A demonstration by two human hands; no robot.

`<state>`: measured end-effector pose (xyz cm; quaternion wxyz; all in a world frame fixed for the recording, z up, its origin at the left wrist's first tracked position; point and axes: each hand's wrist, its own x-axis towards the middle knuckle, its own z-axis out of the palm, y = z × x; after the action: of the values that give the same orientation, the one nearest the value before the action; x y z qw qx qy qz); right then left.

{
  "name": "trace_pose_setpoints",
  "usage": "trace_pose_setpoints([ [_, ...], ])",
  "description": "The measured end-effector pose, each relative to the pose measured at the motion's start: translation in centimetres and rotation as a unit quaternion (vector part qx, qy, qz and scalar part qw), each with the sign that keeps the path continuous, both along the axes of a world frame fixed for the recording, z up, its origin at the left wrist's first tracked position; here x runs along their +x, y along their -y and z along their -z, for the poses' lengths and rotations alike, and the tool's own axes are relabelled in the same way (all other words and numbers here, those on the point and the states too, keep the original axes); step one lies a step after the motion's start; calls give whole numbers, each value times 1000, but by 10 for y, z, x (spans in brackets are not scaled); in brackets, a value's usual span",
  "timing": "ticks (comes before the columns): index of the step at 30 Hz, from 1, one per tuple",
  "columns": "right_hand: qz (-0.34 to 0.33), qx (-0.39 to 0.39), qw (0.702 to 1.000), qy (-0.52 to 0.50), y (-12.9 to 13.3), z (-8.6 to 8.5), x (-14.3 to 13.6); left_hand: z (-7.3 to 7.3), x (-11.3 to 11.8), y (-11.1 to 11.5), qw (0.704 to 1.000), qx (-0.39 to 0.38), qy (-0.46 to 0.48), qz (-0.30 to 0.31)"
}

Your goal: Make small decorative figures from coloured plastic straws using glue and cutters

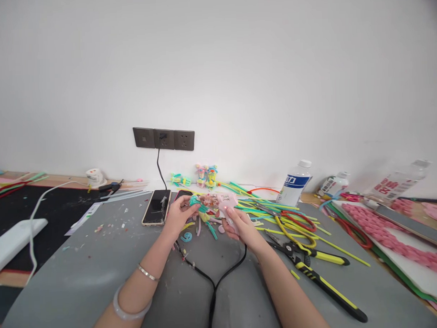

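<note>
Centrally, we hold one pink tool in our right hand, fingers wrapped round its handle; our left hand pinches one teal piece at its nose, above the grey mat. Nearby: two phones, three bottles.

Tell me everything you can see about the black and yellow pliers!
The pliers lie on the grey mat, and nobody is holding them. They have two long handles, black with yellow parts, that look like plastic or rubber. The handles are spread apart, with a dark spring between them. The jaws look like metal and point away to the left. Yellow scissor handles lie right beside them.
</note>
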<state>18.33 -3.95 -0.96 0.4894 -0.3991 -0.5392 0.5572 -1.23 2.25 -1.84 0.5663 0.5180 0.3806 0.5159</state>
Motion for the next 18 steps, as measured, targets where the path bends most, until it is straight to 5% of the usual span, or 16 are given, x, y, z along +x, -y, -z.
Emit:
trace_pose_setpoints([
  [18, 10, 15, 999, 28, 1, -1, 2, -4, 1, 2, 1000, -3, 8, -20],
])
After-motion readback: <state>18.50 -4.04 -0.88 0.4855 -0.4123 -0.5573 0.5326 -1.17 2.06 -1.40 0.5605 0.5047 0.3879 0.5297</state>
